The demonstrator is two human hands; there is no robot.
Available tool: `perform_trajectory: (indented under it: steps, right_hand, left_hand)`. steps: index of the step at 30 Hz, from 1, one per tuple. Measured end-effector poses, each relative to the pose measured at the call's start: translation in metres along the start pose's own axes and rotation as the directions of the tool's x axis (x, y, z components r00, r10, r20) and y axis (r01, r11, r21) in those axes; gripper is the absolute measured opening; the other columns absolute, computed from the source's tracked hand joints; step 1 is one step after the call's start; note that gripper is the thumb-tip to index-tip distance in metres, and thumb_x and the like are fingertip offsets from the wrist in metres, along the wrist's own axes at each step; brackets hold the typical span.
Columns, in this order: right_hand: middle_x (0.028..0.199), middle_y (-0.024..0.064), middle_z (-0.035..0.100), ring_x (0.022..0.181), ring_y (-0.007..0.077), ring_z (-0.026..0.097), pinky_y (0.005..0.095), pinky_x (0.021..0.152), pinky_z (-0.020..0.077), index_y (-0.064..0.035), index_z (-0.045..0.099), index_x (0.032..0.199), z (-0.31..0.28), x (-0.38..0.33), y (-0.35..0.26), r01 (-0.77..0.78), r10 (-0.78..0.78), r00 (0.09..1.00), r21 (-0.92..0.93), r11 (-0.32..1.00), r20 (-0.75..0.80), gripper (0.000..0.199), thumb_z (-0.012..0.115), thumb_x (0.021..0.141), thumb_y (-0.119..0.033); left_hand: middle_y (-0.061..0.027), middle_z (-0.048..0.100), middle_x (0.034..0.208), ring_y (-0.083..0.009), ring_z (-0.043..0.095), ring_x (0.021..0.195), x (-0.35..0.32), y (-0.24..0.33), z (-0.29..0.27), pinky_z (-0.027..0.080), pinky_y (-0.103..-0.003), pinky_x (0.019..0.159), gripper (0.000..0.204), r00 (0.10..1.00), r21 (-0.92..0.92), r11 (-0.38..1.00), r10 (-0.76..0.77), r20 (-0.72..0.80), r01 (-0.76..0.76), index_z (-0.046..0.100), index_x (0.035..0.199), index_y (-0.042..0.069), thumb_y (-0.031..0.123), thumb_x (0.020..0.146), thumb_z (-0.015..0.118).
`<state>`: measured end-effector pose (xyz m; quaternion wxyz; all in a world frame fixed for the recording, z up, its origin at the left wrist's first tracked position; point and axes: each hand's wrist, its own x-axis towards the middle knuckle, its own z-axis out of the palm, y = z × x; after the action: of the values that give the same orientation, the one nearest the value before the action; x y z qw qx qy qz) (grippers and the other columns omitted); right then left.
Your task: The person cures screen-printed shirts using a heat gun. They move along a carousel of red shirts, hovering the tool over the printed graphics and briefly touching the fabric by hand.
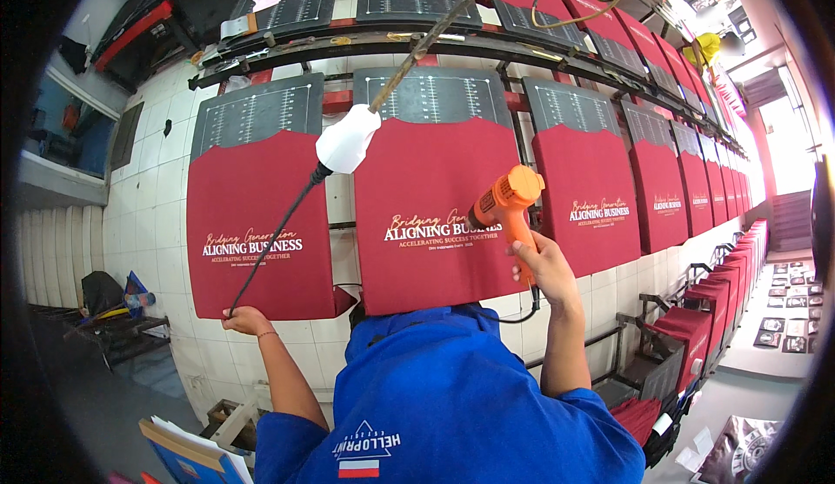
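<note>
Right hand (pixel 550 268) gripping the handle of an orange heat gun (pixel 518 190), which sits over the right part of the middle red shirt (pixel 435 180). Gun's dark end faces left and covers the tail of the gold and white print's upper lines. Gap between gun and cloth: can't tell from this angle. Trigger is under the fingers, not visible.

Left hand (pixel 248 320) closed, fingertips pinching a black cord (pixel 283 239) just off the lower left corner of the left red shirt (pixel 252 180). Exact finger contact too small to read. Cord runs up to a white connector (pixel 347 140) hanging over the gap between the two shirts and hiding a bit of both. The pole-like line (pixel 426 45) above it is cut off by the top edge.

A dark cable (pixel 522 317) leaves the gun handle and goes behind the blue top (pixel 426 371); can't tell if it's the same cord. Blue top also hides the middle shirt's lower edge in part.

Shirts lie on dark boards (pixel 430 97) with white scale marks, lower part of the scales covered by cloth. Far right row (pixel 735 180) shrinks into fisheye bend and glare, print there unreadable. Corners black.
</note>
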<state>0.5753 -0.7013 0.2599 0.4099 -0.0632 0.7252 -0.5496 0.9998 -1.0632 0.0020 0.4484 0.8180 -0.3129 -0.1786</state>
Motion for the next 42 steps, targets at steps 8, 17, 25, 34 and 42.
perform_trajectory:
  steps: [8, 17, 25, 34, 42]
  right_hand:
    - [0.084, 0.0030, 0.060, 0.062, 0.0087, 0.058, 0.0244, 0.055, 0.0493, 0.0011, 0.056, 0.113, 0.011, -0.003, -0.003, -0.020, 0.021, 0.999, -0.023, 1.000, 0.031, 0.026, 0.058, 0.097, -0.018]
    - [0.089, 0.0043, 0.062, 0.065, 0.0087, 0.058, 0.0247, 0.060, 0.0505, 0.0022, 0.055, 0.120, 0.017, 0.005, 0.001, -0.019, 0.028, 0.996, -0.112, 0.994, 0.082, 0.033, 0.059, 0.097, -0.020]
    - [0.093, 0.0047, 0.063, 0.066, 0.0083, 0.058, 0.0244, 0.061, 0.0508, 0.0019, 0.055, 0.120, 0.026, 0.013, -0.002, 0.022, 0.000, 0.993, -0.177, 0.984, 0.121, 0.031, 0.057, 0.098, -0.020]
    - [0.092, 0.0049, 0.063, 0.065, 0.0079, 0.057, 0.0243, 0.060, 0.0501, 0.0027, 0.055, 0.118, 0.039, 0.006, -0.007, -0.021, 0.057, 0.973, -0.159, 0.987, 0.224, 0.030, 0.057, 0.098, -0.019]
    - [0.089, 0.0034, 0.061, 0.064, 0.0080, 0.058, 0.0246, 0.060, 0.0504, 0.0025, 0.055, 0.115, 0.047, 0.008, -0.009, 0.020, 0.030, 0.969, -0.198, 0.980, 0.245, 0.030, 0.058, 0.097, -0.021]
  left_hand:
    - [-0.0360, 0.054, 0.113, -0.0468, 0.059, 0.102, 0.002, -0.002, -0.001, 0.047, -0.051, 0.087, 0.042, 1.000, 0.040, 0.999, 0.013, 0.018, -0.014, 0.040, 0.124, -0.014, 0.023, 0.103, 0.036]
    - [-0.0347, 0.053, 0.118, -0.0449, 0.058, 0.106, 0.011, -0.017, 0.005, 0.047, -0.049, 0.091, 0.040, 0.999, 0.062, 0.997, 0.038, 0.022, -0.039, 0.038, 0.127, -0.014, 0.017, 0.102, 0.035]
    - [-0.0355, 0.053, 0.117, -0.0460, 0.058, 0.106, 0.013, -0.019, 0.006, 0.048, -0.049, 0.091, 0.041, 0.999, 0.032, 0.999, 0.042, 0.023, -0.043, 0.039, 0.126, -0.014, 0.019, 0.102, 0.035]
    - [-0.0359, 0.051, 0.121, -0.0465, 0.056, 0.110, 0.013, -0.023, 0.004, 0.047, -0.049, 0.092, 0.045, 0.997, 0.040, 0.997, 0.070, -0.011, -0.070, 0.036, 0.130, -0.013, 0.023, 0.103, 0.035]
    - [-0.0374, 0.050, 0.121, -0.0477, 0.056, 0.111, 0.003, -0.006, 0.002, 0.046, -0.051, 0.094, 0.042, 0.999, -0.027, 0.999, 0.045, -0.001, -0.045, 0.036, 0.129, -0.014, 0.019, 0.102, 0.036]
